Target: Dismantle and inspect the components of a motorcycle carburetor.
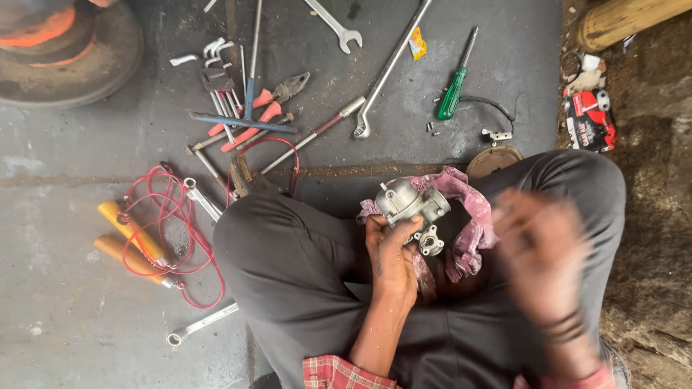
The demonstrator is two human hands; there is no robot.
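We found the left hand [393, 256] closed around the lower part of a small grey metal carburettor [412, 204], fingers wrapped from beneath so that the body stood clear above them. We judged that grip to be a steadying one: it held the part up over the lap, between the bent knees in dark trousers [288, 274], where the eyes could look straight down on it. A pink rag [468, 216] lay bunched behind and to the right of the part, touching it, probably as a pad or a wipe against oil. A small flanged piece [430, 241] showed just below the body, beside the fingers.

The right hand [540, 252] was blurred with motion. We could see that it hung apart from the part, to the right, but we could not tell how far open it was or whether it held anything.

The part's long axis ran roughly from lower left to upper right, its rounded end toward the upper left and its squarer end toward the rag.

Further out, tools lay spread on the grey floor [72, 317] within arm's reach: red-handled pliers [270, 101], a green-handled screwdriver [454, 90], a long socket bar [389, 68], spanners [335, 25], a red wire [173, 216] looped round two orange handles [133, 234], and a round brown lid [494, 160] near the knee.
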